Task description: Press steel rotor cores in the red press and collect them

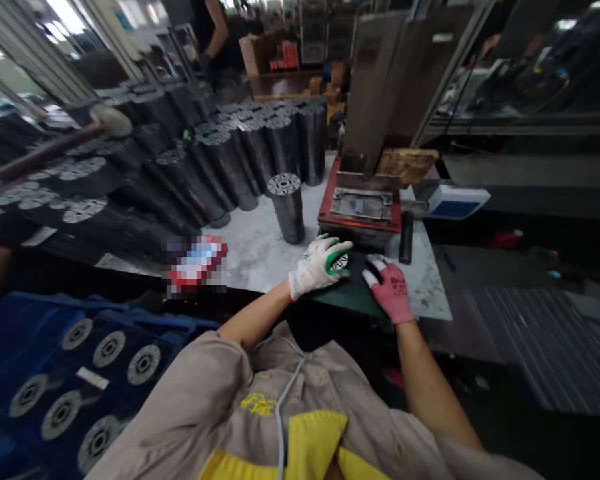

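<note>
My left hand (325, 265), in a white glove with green on the fingers, curls round a slotted metal core (339, 263). Only part of the core's patterned end face shows; the palm hides the rest. My right hand (390, 287) wears a pink glove with pale fingertips. Its fingers are stretched out and slightly apart over the dark green mat (357, 297), holding nothing. Just beyond both hands stands a red-edged press fixture (363, 203) with a metal plate on top. An upright stack of slotted cores (287, 210) stands alone to its left.
Many dark core stacks (230, 160) crowd the bench's left and back. A mallet (95, 127) lies across some. A blue bin (145, 307) holds cores at lower left. Beside the fixture are a black rod (406, 237) and a blue-white box (457, 202). A person (215, 40) stands behind.
</note>
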The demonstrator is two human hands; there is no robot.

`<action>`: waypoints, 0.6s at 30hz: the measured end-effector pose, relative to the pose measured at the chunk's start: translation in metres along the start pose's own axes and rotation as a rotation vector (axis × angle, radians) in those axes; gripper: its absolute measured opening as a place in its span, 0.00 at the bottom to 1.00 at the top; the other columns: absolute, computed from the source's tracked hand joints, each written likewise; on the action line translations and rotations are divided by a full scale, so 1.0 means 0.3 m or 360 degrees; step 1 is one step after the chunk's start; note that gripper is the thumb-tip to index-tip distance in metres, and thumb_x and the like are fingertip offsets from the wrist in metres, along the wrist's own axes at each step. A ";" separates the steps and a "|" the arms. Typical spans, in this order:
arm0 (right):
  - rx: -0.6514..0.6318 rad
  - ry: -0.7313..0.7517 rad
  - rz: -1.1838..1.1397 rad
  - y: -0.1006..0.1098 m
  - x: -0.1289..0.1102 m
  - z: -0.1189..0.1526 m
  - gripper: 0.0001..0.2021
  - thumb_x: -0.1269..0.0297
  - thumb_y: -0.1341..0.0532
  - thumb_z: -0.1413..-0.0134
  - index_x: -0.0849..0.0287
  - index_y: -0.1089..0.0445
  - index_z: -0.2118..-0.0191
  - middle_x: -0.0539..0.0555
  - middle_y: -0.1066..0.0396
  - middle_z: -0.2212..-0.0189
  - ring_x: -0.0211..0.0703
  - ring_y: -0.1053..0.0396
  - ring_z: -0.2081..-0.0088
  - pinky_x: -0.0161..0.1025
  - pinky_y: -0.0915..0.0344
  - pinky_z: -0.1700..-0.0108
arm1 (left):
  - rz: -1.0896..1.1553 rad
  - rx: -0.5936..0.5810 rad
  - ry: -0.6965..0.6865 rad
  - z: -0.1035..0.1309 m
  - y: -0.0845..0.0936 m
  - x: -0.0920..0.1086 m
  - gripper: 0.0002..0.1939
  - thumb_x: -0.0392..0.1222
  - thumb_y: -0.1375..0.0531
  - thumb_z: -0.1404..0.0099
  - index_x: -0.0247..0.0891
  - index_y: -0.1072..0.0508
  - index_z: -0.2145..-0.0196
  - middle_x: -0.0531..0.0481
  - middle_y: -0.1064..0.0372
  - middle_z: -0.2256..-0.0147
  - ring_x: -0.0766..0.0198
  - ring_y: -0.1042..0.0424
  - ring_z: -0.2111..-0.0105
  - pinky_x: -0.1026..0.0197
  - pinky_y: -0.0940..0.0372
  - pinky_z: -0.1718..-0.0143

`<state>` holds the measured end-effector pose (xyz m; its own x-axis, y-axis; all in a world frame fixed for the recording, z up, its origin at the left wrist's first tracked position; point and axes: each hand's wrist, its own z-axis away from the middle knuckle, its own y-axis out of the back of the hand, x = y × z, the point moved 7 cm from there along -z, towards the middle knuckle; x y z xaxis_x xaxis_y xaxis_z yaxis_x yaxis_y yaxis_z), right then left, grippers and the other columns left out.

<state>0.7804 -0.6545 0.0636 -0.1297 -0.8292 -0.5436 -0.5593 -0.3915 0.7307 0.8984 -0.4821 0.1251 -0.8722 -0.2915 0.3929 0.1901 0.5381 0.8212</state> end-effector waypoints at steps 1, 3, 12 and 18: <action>-0.0021 -0.0030 -0.0020 0.001 -0.003 0.000 0.24 0.54 0.42 0.38 0.62 0.22 0.43 0.68 0.23 0.48 0.62 0.27 0.44 0.61 0.33 0.36 | 0.0000 -0.0032 0.0085 0.009 -0.044 -0.030 0.39 0.61 0.32 0.35 0.37 0.29 0.34 0.35 0.30 0.40 0.44 0.30 0.38 0.39 0.38 0.31; -0.0043 -0.0116 -0.0109 0.010 -0.003 -0.001 0.24 0.54 0.41 0.39 0.61 0.22 0.44 0.67 0.23 0.48 0.61 0.27 0.43 0.61 0.33 0.35 | -0.0009 -0.0033 0.0183 0.020 -0.086 -0.066 0.40 0.61 0.32 0.35 0.37 0.30 0.33 0.35 0.30 0.40 0.43 0.30 0.39 0.41 0.37 0.33; 0.0088 0.0142 0.0037 0.256 -0.222 -0.211 0.25 0.47 0.41 0.32 0.56 0.28 0.39 0.64 0.27 0.42 0.58 0.29 0.40 0.57 0.32 0.37 | -0.0105 0.0221 0.0375 0.045 -0.028 -0.081 0.50 0.76 0.35 0.42 0.42 0.31 0.32 0.36 0.32 0.41 0.41 0.31 0.41 0.37 0.40 0.34; -0.0152 0.0365 0.0566 0.197 -0.348 -0.493 0.30 0.37 0.40 0.34 0.64 0.24 0.48 0.66 0.28 0.47 0.66 0.33 0.41 0.66 0.35 0.39 | 0.0120 0.0149 0.0375 0.037 -0.070 -0.115 0.48 0.74 0.35 0.40 0.41 0.31 0.33 0.36 0.34 0.40 0.44 0.31 0.40 0.44 0.35 0.36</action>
<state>0.8822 -0.6502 0.2246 -0.1093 -0.9821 -0.1534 -0.4331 -0.0919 0.8966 0.9195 -0.4745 0.0896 -0.7260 -0.4180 0.5461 0.1984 0.6330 0.7483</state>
